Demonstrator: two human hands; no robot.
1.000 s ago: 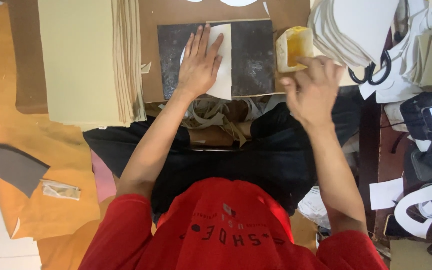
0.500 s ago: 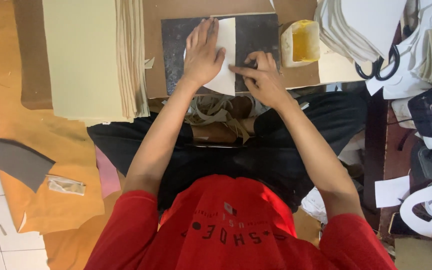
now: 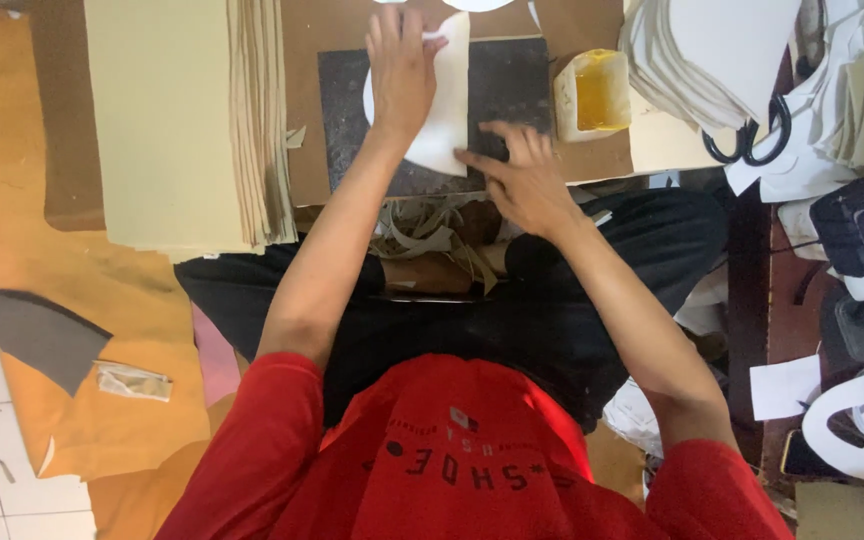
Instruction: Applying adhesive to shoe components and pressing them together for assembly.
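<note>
From the head view, the left hand [image 3: 402, 70] lies flat, fingers spread, pressing a white cut piece [image 3: 444, 110] onto a dark slab [image 3: 512, 85] set on the brown surface [image 3: 307, 60]. The right hand [image 3: 522, 180] has come down from the yellow tub [image 3: 597, 92], where it was a second ago, to the slab's near edge, its forefinger touching the white piece's lower corner — whether its grip holds a small tool I cannot tell, as the fingers are curled and blurred. The left hand has stayed on the piece throughout, sliding a little up it, so the work looks to have passed from reaching at the tub to working the piece itself. The piece overhangs the slab's near edge slightly. Room is tight: a stack of pale sheets [image 3: 182, 120] lies just left of the slab, the tub just beside its right edge, and white cut shapes [image 3: 712, 60] with black scissors [image 3: 752, 135] beyond — the slab's right half is bare.
</note>
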